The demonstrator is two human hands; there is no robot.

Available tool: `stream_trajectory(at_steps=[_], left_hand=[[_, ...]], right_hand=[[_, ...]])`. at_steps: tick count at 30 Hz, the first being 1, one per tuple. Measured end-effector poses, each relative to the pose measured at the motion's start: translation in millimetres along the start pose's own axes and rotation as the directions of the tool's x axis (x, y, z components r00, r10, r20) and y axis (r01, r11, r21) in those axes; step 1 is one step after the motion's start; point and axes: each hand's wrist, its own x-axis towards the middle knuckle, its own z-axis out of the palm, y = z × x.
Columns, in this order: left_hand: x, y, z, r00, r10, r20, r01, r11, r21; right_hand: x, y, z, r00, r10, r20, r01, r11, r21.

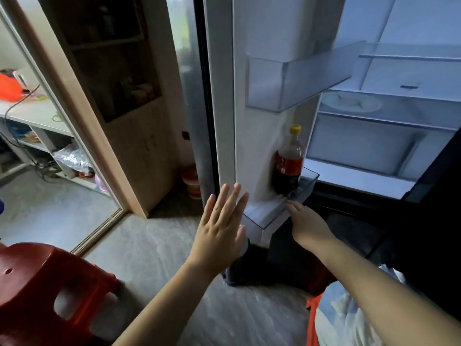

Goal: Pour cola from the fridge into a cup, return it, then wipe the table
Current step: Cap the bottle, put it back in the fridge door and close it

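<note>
**Cola waiting in the open fridge door**

Cola bottle (288,162) stands upright in the lowest clear bin (272,211) of the open fridge door (225,108), at the bin's far end, toward the lit fridge interior (386,121). It has a yellow cap, dark drink inside and a red label; the white lettering on that label is too blurred to read, so no brand can be made out.

Right hand (308,224) is stretched out low, its fingers (290,204) loosely extended and empty, tips at the front wall of the bin just below the bottle's base, not touching the bottle. Left hand (220,227) is held flat with fingers (233,198) spread wide, holding nothing, in front of the door's edge to the left of the bin and farther from the bottle; whether it touches the door I cannot tell.

An upper door bin (287,86) juts out above the bottle. A red plastic stool (45,290) sits on the grey floor (159,248) at lower left.
</note>
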Motion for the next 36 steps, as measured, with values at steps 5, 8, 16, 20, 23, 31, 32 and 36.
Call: stream_trajectory(at_steps=[5, 8, 16, 20, 23, 31, 32, 36], left_hand=[[13.8, -12.2, -14.2, 0.999, -0.019, 0.034, 0.016, 0.995, 0.1], [16.4, -1.3, -9.7, 0.995, 0.076, 0.064, -0.083, 0.989, 0.121], [24.8, 61.9, 22.1, 0.978, 0.208, -0.033, -0.204, 0.974, 0.101], [32.7, 108.6, 36.6, 0.963, 0.247, -0.106, -0.244, 0.969, 0.036], [40.4, 135.1, 45.7, 0.941, 0.33, -0.076, -0.326, 0.943, 0.062], [75.8, 158.3, 53.8, 0.87, 0.489, -0.062, -0.472, 0.862, 0.184], [82.2, 162.1, 54.6, 0.866, 0.496, -0.071, -0.477, 0.859, 0.187], [111.5, 187.1, 55.9, 0.875, 0.484, -0.011, -0.474, 0.862, 0.178]], right_hand=[[-13.5, 17.0, -4.6, 0.999, 0.03, -0.026, -0.031, 0.999, -0.022], [-21.4, 18.9, -15.4, 0.974, 0.065, -0.217, -0.024, 0.982, 0.187], [-70.9, -35.9, -105.4, 0.524, -0.413, -0.745, 0.45, 0.877, -0.169], [-72.6, -37.0, -133.1, 0.614, -0.45, -0.648, 0.402, 0.885, -0.234], [-75.1, -17.0, -150.7, 0.651, -0.394, -0.649, 0.304, 0.919, -0.252], [-96.1, 70.1, -173.1, 0.67, -0.267, -0.693, 0.181, 0.964, -0.196], [-97.4, 80.6, -176.4, 0.668, -0.251, -0.701, 0.181, 0.968, -0.175], [-99.3, 121.6, -188.3, 0.676, -0.212, -0.706, 0.195, 0.975, -0.106]])
